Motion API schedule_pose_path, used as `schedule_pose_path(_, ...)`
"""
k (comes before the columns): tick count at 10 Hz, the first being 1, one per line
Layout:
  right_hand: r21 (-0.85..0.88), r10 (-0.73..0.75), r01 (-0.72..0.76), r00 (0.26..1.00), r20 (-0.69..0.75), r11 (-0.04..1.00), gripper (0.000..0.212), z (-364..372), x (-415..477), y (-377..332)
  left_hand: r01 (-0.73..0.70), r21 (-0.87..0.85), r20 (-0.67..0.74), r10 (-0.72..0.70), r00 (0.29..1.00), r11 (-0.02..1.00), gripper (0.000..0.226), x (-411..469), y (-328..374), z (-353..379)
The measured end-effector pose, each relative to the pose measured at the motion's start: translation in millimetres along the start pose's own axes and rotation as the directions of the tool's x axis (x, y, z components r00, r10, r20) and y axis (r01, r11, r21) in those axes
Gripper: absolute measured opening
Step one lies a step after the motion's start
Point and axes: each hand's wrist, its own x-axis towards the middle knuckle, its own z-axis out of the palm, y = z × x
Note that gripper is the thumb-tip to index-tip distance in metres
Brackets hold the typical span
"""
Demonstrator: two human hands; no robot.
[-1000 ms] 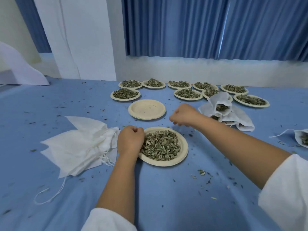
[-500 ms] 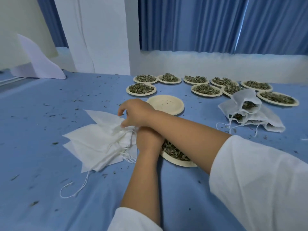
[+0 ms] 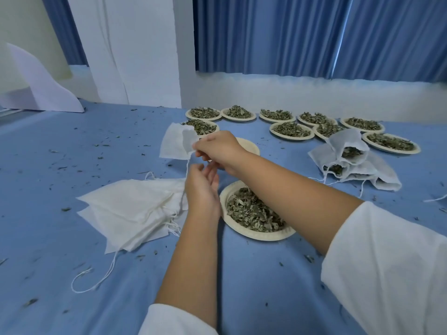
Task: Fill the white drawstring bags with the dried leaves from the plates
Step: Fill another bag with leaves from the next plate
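Head view: right hand (image 3: 219, 151) pinches a flat white drawstring bag (image 3: 175, 143) aloft, centre frame. Left hand (image 3: 202, 189), fingers loose and grasping nothing, sits just below. Dried leaves (image 3: 251, 211) fill the plate (image 3: 242, 232) beside it, lower centre.

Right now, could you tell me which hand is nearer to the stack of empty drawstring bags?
Left. The left hand is just right of the stack; the right hand is beyond it, pinching a single bag.

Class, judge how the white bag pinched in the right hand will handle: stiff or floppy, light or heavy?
Probably floppy: the bag creases and folds where the right hand pinches it. Likely light: one pinch holds it up.
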Motion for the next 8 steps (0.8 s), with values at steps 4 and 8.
schedule_pose_path(4, 0.068, 0.055, -0.049, 0.994, -0.092, 0.997, 0.020, -55.4, -42.1, 38.2, -0.064, -0.125, -0.076, 0.055, 0.996, 0.990, 0.024, 8.9, 4.7, 7.0)
schedule_pose_path(8, -0.343, -0.280, 0.199, 0.938, -0.205, 0.918, 0.029, -82.3, -61.9, 79.0, -0.284, 0.385, 0.118, 0.258, 0.959, 0.878, 0.011, 14.0, 1.4, 27.1)
